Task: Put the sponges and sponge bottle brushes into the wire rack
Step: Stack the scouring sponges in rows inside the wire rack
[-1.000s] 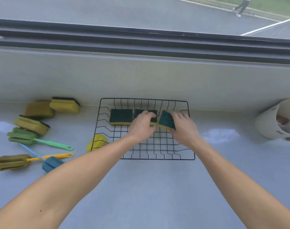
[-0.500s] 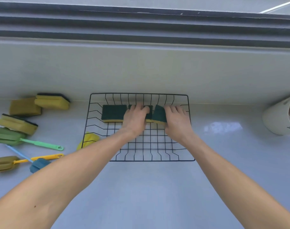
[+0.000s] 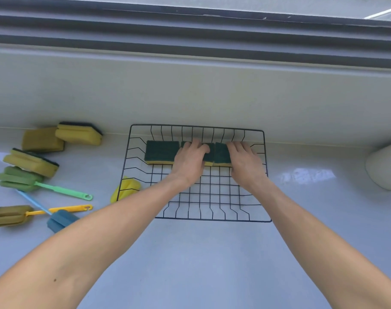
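A pale grey counter (image 3: 201,264) runs under a window sill, with a cream wall strip behind it and a dark window frame above. In the head view, the only one here, the black wire rack (image 3: 267,179) sits near the back of the counter. Three green-topped sponges lie in a row along its far side: the left sponge (image 3: 161,151) lies free, the middle sponge (image 3: 209,157) is mostly under the left hand (image 3: 189,161), and the right sponge (image 3: 221,153) is partly under the right hand (image 3: 246,163). Both hands lie on top of their sponges with fingers bent over the far edges; whether they grip or merely press I cannot tell.

So three sponges look placed, and the rest is left. Well apart to the left on the counter lie three more yellow sponges (image 3: 78,133), a green bottle brush (image 3: 20,179), a blue bottle brush (image 3: 60,220) and a yellow-handled bottle brush (image 3: 9,215). A yellow foam piece (image 3: 127,188) lies against the rack's left rim, seemingly just outside it. A white container (image 3: 384,168) stands at the right edge. By my count, less than half is done
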